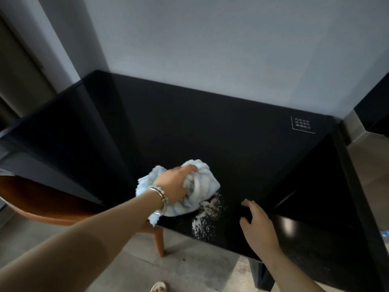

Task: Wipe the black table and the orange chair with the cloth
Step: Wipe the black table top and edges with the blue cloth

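At the far left, the orange chair (42, 201) is tucked partly under the black counter (189, 123). Its curved seat shows below the counter's left edge, and one orange leg reaches down to the pale wood-look floor (189, 260).

The left arm comes in from the lower left with bracelets (161, 193) on the wrist. The left hand (176, 182) is clenched around the cloth (197, 186), its fingers dug into the bunched folds, and it presses the cloth down on the counter. The cloth is light blue and fluffy. It sits near the counter's front edge, left of centre, and a loose end hangs off the edge below the wrist.

Just to the right of the cloth, touching its lower right side, a patch of white specks (207, 216) is scattered over the dark surface toward the front edge.

Further right, apart from the cloth and beyond the specks, the right hand (257, 226) rests on the counter near its front edge. Its fingers are relaxed and slightly spread, with the fingertips touching the surface, and it holds nothing.

At the far right back corner of the counter, a small white printed label (302, 124) sits close to the grey wall (210, 49); its text is too small to read. At the bottom edge, between the arms, a foot in a sandal (159, 287) stands on the floor.
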`<act>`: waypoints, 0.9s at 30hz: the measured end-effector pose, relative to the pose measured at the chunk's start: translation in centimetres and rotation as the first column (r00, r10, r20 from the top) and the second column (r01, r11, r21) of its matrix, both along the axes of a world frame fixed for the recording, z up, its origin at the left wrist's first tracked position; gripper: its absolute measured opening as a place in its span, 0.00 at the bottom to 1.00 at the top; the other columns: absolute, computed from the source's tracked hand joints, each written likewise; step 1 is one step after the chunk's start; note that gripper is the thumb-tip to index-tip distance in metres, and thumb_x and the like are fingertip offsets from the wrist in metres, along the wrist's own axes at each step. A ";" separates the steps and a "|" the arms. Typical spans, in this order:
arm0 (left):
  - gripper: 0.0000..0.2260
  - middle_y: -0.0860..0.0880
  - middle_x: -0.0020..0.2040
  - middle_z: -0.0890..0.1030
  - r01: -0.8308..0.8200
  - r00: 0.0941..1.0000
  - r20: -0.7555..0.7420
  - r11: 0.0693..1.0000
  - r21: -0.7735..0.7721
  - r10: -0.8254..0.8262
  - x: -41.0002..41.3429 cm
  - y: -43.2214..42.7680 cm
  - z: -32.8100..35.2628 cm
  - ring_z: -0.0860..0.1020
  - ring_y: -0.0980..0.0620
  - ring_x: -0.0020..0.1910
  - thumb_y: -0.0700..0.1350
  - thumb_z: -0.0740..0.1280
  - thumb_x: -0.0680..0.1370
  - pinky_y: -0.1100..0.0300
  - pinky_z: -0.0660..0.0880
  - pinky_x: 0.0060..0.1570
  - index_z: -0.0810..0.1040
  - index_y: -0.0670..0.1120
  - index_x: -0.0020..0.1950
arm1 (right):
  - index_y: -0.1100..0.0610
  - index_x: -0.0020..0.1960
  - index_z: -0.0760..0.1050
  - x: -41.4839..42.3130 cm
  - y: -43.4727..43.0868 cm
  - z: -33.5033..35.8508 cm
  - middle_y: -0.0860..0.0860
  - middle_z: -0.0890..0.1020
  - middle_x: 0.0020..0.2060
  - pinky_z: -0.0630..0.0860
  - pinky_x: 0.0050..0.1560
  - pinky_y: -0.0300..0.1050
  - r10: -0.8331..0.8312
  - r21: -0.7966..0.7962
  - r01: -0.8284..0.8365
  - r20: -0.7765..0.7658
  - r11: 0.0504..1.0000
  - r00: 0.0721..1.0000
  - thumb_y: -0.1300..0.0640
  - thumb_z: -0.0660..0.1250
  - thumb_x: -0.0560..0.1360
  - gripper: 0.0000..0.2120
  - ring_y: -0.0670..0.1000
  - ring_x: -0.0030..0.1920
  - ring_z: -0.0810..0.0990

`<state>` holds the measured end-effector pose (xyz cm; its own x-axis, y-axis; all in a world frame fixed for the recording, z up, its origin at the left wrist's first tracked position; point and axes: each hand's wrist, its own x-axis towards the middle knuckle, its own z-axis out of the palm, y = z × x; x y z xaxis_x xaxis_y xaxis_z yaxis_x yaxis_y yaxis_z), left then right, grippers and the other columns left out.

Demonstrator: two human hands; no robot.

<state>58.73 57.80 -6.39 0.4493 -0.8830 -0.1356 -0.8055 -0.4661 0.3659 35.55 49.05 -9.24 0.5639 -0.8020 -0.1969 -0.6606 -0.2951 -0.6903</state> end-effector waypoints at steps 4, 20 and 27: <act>0.26 0.46 0.64 0.74 -0.134 0.990 -0.055 0.976 -0.172 0.126 3.6 -1.2 1.5 0.73 0.51 0.60 0.47 0.59 0.71 0.68 0.64 0.54 0.66 0.44 0.70 | 0.51 0.65 0.70 -1.4 -0.9 -0.1 0.42 0.64 0.71 0.51 0.68 0.32 0.191 0.026 -0.191 -0.026 0.981 0.981 0.62 0.61 0.78 0.16 0.40 0.73 0.54; 0.27 0.50 0.61 0.75 0.232 0.968 -0.138 0.959 0.163 -0.211 -5.0 -8.5 0.7 0.75 0.51 0.54 0.42 0.64 0.75 0.58 0.74 0.53 0.62 0.57 0.72 | 0.45 0.58 0.72 -1.3 -2.9 0.3 0.45 0.80 0.53 0.71 0.54 0.36 -0.321 0.463 0.145 0.326 0.874 0.889 0.62 0.63 0.78 0.14 0.42 0.54 0.77; 0.20 0.52 0.51 0.77 -0.374 0.734 -0.678 0.863 -0.340 0.051 -5.1 -7.6 5.2 0.76 0.59 0.44 0.38 0.71 0.71 0.67 0.74 0.41 0.67 0.50 0.57 | 0.41 0.72 0.59 3.3 -3.0 4.8 0.44 0.69 0.68 0.68 0.67 0.51 -0.379 0.653 -0.127 0.574 0.746 0.726 0.44 0.72 0.68 0.36 0.47 0.67 0.70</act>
<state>53.61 50.18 -1.19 0.5827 -0.8074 -0.0929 -0.2091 -0.2593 0.9429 38.89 46.04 -4.47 0.6443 -0.7044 -0.2976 0.0242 0.4078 -0.9128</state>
